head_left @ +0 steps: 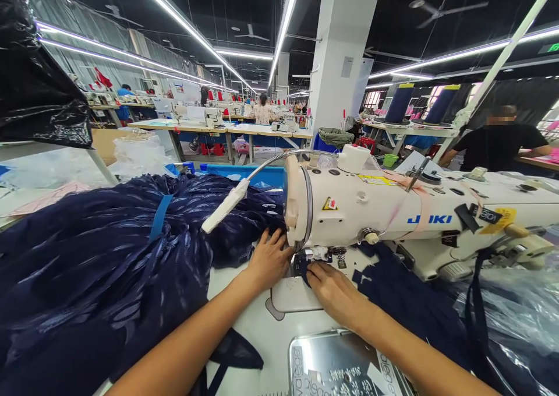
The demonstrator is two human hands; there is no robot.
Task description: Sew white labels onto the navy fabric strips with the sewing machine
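A white sewing machine stretches from the middle to the right of the head view. My left hand lies at the left of its needle area, fingers spread and resting on dark navy fabric. My right hand is just right of the presser foot, its fingers closed together on a small navy fabric piece under the machine head. The fingertips are partly hidden, and so is the needle. A large heap of gathered navy garments, with a blue strip across it, spreads left of my left arm.
A metal tin with stickers sits in front of the machine. Navy pieces and clear plastic lie at right. A lamp on a bendable neck hangs over the heap. A person in black sits behind at right.
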